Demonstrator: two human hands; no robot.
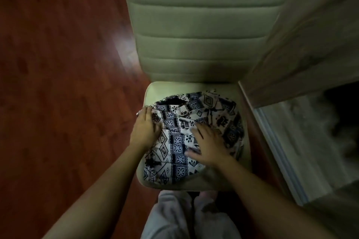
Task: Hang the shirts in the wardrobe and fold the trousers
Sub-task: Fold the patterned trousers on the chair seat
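Note:
A black-and-white patterned garment (175, 141) lies bunched on the seat of a pale padded chair (196, 185). Whether it is a shirt or trousers I cannot tell. My left hand (144, 129) rests at the garment's left edge, fingers together and curled around the cloth there. My right hand (208, 146) lies flat on top of the garment's middle-right, fingers spread and slightly blurred, holding nothing.
The chair's ribbed backrest (200, 31) rises behind the seat. Reddish wooden floor (58, 83) spreads to the left. A pale furniture panel (303, 50) and a grey fluffy rug (320, 141) stand close on the right. My legs in light trousers (174, 217) touch the seat's front.

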